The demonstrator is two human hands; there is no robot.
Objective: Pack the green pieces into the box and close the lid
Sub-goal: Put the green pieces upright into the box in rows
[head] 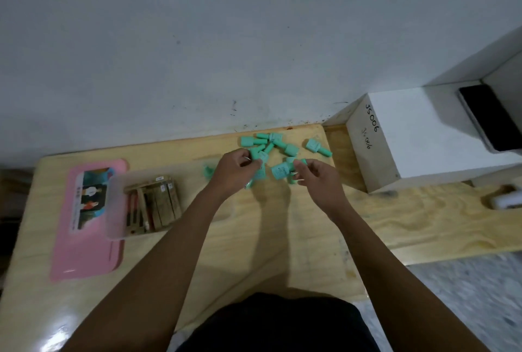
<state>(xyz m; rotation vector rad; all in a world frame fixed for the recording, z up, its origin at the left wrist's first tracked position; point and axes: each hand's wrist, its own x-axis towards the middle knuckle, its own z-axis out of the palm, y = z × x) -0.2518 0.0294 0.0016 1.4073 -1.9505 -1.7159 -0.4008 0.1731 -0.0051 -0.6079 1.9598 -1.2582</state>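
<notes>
Hands meet at the near edge of the pile of green pieces (278,146), which lies scattered on the wooden table (282,238) at about 12 o'clock from the person, close to the wall. The left hand (236,169) has its fingers curled round at least one piece, with green showing past the fingertips. The right hand (317,179) pinches another piece between thumb and fingertips, and the two held pieces almost touch. The loose ones point every way, bottle-shaped with their long axes crossed, so no single approach suits them all. The clear box (115,210) sits at roughly 8 o'clock from the left hand, well apart from the pile, with brown sticks filling its left part. A blurred green shape at its far right end may be a piece already inside; I cannot tell. The pink lid (84,252) lies flat under and beside the box, at 9 o'clock. By my judgement the left hand is nearer the box, so carrying falls naturally to it, a sweep down-left toward 8 o'clock.
</notes>
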